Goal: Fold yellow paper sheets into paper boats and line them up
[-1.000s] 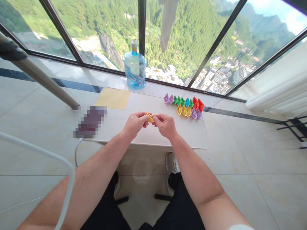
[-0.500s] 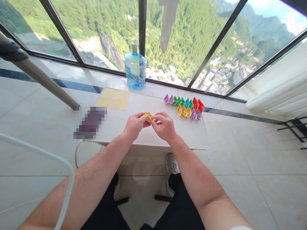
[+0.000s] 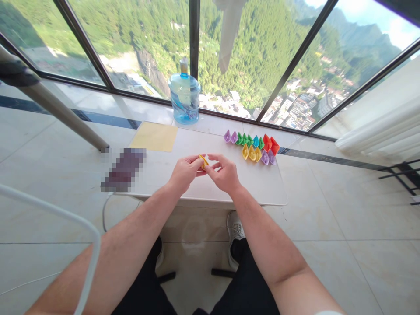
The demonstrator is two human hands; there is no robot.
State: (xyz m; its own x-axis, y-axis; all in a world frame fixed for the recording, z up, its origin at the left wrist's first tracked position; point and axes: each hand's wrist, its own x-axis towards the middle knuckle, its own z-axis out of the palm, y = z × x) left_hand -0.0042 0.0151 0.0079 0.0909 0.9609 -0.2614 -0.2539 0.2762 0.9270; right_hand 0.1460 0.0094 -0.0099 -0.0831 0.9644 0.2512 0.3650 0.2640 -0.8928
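A small piece of yellow folded paper [image 3: 204, 162] is held over the front middle of the white table. My left hand [image 3: 187, 171] is closed on it, thumb on top and fingers underneath. My right hand [image 3: 225, 173] meets the paper's right side with the thumb at its lower edge; the index finger is lifted off and the other fingers are curled. To the right stand several folded paper boats: purple ones [image 3: 230, 137], green ones [image 3: 244, 139], a blue one [image 3: 256, 141], red ones [image 3: 271, 143] and yellow ones [image 3: 251, 153].
A flat yellow sheet [image 3: 154, 136] lies on the table's [image 3: 197, 190] back left. Behind it a blue water jug [image 3: 184, 98] stands by the window. A blurred dark object [image 3: 124, 170] is at the left end, near a cable [image 3: 104, 210]. A white tube [image 3: 93, 245] crosses the lower left.
The yellow paper has turned from lying nearly level to tilted, showing more of its folded face. My right index finger has lifted away from it; my left hand keeps its hold.
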